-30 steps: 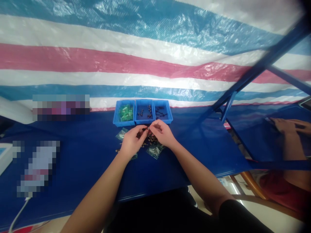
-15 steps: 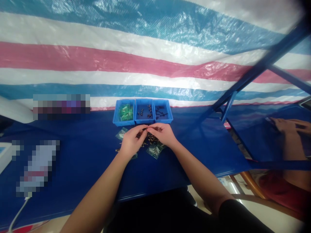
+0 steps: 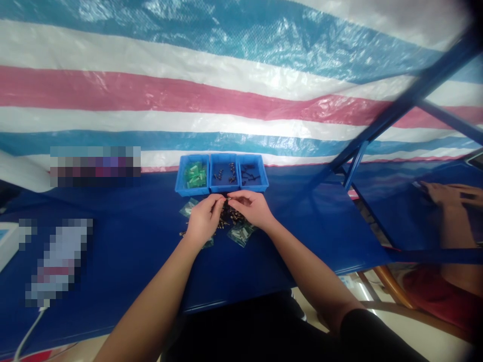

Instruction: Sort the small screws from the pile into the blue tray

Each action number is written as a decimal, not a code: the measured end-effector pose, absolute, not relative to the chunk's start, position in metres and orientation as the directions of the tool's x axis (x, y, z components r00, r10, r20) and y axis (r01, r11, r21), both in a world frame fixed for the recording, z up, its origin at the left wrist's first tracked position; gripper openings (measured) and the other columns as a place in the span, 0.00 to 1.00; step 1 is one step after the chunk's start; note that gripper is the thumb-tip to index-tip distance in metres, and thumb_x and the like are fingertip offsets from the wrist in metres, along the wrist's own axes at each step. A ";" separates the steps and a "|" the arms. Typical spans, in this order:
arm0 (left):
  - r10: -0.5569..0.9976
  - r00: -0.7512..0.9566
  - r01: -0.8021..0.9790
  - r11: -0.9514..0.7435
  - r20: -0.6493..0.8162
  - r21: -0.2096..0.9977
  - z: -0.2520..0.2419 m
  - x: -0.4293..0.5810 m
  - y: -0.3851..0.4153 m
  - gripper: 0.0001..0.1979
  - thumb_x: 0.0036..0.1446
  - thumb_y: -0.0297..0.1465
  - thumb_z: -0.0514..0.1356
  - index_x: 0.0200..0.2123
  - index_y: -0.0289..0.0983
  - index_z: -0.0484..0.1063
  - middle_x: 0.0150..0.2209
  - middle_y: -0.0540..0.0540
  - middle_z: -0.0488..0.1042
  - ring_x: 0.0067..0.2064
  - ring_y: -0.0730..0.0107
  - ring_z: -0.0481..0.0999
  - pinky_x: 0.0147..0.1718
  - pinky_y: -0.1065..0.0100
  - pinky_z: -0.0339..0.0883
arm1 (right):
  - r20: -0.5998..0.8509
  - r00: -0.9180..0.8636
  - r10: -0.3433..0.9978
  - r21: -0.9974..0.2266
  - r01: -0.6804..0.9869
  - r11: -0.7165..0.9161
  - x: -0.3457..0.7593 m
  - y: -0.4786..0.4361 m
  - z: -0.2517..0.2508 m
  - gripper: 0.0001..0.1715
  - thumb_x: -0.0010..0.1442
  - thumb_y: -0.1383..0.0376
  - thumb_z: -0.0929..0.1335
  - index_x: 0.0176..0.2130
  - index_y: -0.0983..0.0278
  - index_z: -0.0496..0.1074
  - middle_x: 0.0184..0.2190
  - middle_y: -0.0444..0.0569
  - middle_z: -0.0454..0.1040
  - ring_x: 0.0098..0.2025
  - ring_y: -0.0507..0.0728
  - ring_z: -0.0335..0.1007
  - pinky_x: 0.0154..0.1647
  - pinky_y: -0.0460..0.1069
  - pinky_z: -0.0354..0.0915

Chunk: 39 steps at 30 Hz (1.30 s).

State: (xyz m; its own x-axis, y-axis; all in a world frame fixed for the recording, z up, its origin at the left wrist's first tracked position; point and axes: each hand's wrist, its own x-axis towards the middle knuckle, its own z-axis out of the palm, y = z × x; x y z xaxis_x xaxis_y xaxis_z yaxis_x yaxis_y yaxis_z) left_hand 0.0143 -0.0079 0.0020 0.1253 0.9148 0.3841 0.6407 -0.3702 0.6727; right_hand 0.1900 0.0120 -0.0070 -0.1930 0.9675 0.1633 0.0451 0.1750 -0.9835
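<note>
My left hand [image 3: 205, 216] and my right hand [image 3: 252, 207] meet over a pile of small dark and brass-coloured screw-like parts [image 3: 237, 216]. The fingertips of each hand are pinched. A tiny dark, partly shiny piece shows between them, too small to name. Under the right hand's edge lies a clear bag with pale pieces [image 3: 241, 234]. Another small clear bag [image 3: 188, 207] rests left of the pile, and my left hand partly covers more of the parts. Just beyond my fingers stand three joined blue bins.
The left bin [image 3: 181, 176] holds green packets, the middle bin [image 3: 223, 188] small metal fittings, the right bin [image 3: 252, 188] dark screws. A blue metal frame [image 3: 377, 125] rises at right, with another person's hands [image 3: 445, 193] beyond. A white cable [image 3: 28, 327] runs at left.
My left fingertips have drawn slightly left and down, away from the right ones, opening a small gap where a tiny shiny piece shows. The bins and bags stay put.
</note>
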 end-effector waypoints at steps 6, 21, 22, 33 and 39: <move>0.916 0.104 0.642 -0.359 0.387 0.677 0.004 0.017 -0.010 0.13 0.65 0.38 0.54 0.43 0.38 0.73 0.29 0.50 0.76 0.29 0.72 0.75 0.30 0.73 0.64 | 0.177 -0.168 0.970 -0.981 0.045 0.187 0.191 0.012 -0.005 0.17 0.55 0.56 0.72 0.42 0.62 0.78 0.38 0.50 0.80 0.39 0.56 0.77 0.44 0.52 0.72; 0.883 0.074 0.653 -0.395 0.464 0.646 0.003 0.019 -0.010 0.12 0.64 0.38 0.55 0.44 0.39 0.74 0.30 0.49 0.76 0.28 0.74 0.73 0.30 0.74 0.66 | 0.170 -0.169 0.971 -0.983 0.042 0.180 0.189 0.013 -0.009 0.17 0.55 0.55 0.72 0.43 0.62 0.78 0.38 0.50 0.80 0.38 0.56 0.76 0.43 0.52 0.72; 0.884 0.073 0.654 -0.392 0.462 0.647 0.004 0.019 -0.010 0.12 0.64 0.38 0.55 0.44 0.38 0.74 0.29 0.50 0.76 0.28 0.74 0.73 0.30 0.74 0.65 | 0.171 -0.172 0.970 -0.982 0.043 0.181 0.190 0.013 -0.008 0.18 0.55 0.55 0.72 0.43 0.62 0.78 0.38 0.50 0.80 0.38 0.55 0.76 0.43 0.52 0.72; 0.921 0.108 0.638 -0.352 0.373 0.685 0.003 0.018 -0.009 0.13 0.65 0.39 0.53 0.44 0.39 0.72 0.28 0.51 0.75 0.26 0.73 0.72 0.27 0.73 0.62 | 0.167 -0.173 0.971 -0.983 0.049 0.178 0.191 0.012 -0.004 0.17 0.55 0.56 0.72 0.42 0.62 0.78 0.37 0.50 0.80 0.37 0.55 0.76 0.42 0.51 0.72; 0.920 0.118 0.639 -0.359 0.374 0.680 0.003 0.017 -0.009 0.13 0.65 0.39 0.53 0.44 0.39 0.72 0.27 0.51 0.74 0.26 0.73 0.72 0.27 0.73 0.62 | 0.166 -0.171 0.971 -0.983 0.045 0.176 0.190 0.011 -0.003 0.17 0.55 0.56 0.72 0.42 0.62 0.78 0.37 0.50 0.80 0.38 0.55 0.76 0.43 0.51 0.72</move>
